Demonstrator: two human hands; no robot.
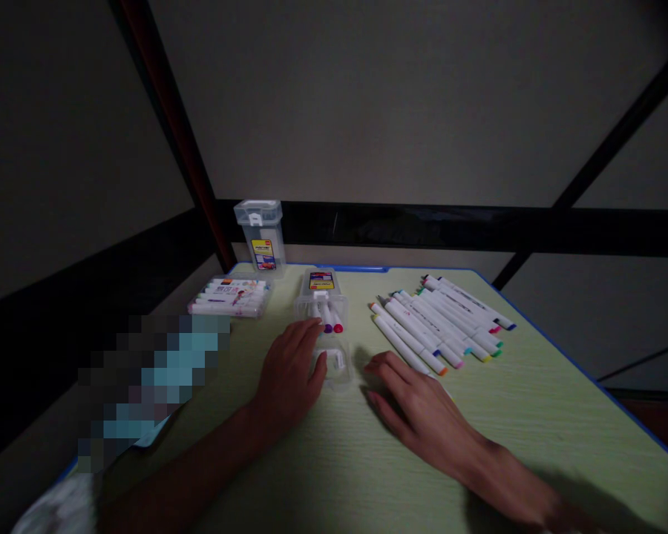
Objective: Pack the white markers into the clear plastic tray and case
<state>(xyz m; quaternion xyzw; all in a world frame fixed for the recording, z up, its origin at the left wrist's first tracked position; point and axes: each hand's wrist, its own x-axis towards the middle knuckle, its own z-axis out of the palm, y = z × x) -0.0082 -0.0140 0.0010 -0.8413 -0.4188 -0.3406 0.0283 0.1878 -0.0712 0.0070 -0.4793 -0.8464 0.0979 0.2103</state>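
A clear plastic marker case (321,302) lies on its back on the table, its hinged lid (337,363) folded open towards me. Inside are several white markers (334,315), with purple and red ends showing at the mouth. My left hand (289,371) is at the left of the case, fingers stretched to the marker ends and thumb apart beside the lid. Whether the fingertips touch a marker is hard to see. To the right of the lid is my right hand (423,419), fingers loosely bent, thumb apart, nothing visible in it. Beyond it lies a spread of loose white markers (439,319) with coloured ends.
At the back left stands a closed clear case (261,237) with a yellow label. In front of it lies a flat pack of markers (231,297). A pixelated blue-and-dark item (167,378) rests on the left side. The pale table (534,400) has a blue edge; walls stand behind.
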